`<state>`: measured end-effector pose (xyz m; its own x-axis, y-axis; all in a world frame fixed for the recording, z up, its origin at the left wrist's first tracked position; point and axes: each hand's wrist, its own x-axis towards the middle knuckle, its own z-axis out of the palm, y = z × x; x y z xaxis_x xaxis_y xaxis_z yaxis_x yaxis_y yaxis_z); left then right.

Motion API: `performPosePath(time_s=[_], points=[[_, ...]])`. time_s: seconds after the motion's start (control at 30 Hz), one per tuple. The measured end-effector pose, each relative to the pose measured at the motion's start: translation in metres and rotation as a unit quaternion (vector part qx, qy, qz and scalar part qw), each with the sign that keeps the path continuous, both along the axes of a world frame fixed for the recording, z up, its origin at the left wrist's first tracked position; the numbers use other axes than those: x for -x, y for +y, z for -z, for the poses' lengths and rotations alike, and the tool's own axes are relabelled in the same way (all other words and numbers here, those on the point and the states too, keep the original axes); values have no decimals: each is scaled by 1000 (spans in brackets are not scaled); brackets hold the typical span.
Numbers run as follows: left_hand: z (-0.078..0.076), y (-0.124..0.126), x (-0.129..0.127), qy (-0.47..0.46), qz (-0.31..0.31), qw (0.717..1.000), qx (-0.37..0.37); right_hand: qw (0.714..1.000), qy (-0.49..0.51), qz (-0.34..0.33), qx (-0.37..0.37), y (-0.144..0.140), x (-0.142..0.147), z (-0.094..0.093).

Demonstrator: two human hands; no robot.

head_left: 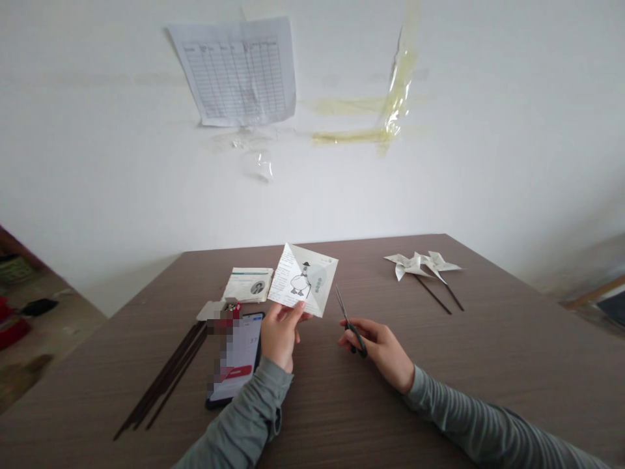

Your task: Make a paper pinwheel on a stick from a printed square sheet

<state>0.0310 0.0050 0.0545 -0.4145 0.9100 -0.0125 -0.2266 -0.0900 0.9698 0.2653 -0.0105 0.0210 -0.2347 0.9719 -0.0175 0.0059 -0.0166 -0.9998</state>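
Observation:
Pinched between thumb and fingers of my left hand is a square sheet of printed paper, held up above the table. It carries a drawing of a duck in a hat, and diagonal creases run across it. My right hand grips a pair of scissors by the black handles. The scissors' blades point up and away, nearly closed, just right of the paper and apart from it. Behind my left hand lies a stack of printed paper squares. A phone with a lit screen rests beside my left wrist.
Several dark thin sticks lie at the left, near a small red item. Two paper pinwheels on sticks lie at the back right. The brown table meets a white wall with a taped printed sheet.

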Motion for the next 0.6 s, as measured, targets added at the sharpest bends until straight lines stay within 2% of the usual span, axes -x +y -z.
performPosePath(time_s=[0.2, 0.47, 0.6], points=[[2, 1, 2, 7, 8, 1000, -10, 999, -16, -39, -3, -6, 3, -2], [1, 2, 3, 4, 17, 1000, -16, 995, 9, -94, 13, -6, 4, 7], [0, 1, 3, -5, 14, 1000, -22, 994, 7, -106, -3, -5, 5, 12]])
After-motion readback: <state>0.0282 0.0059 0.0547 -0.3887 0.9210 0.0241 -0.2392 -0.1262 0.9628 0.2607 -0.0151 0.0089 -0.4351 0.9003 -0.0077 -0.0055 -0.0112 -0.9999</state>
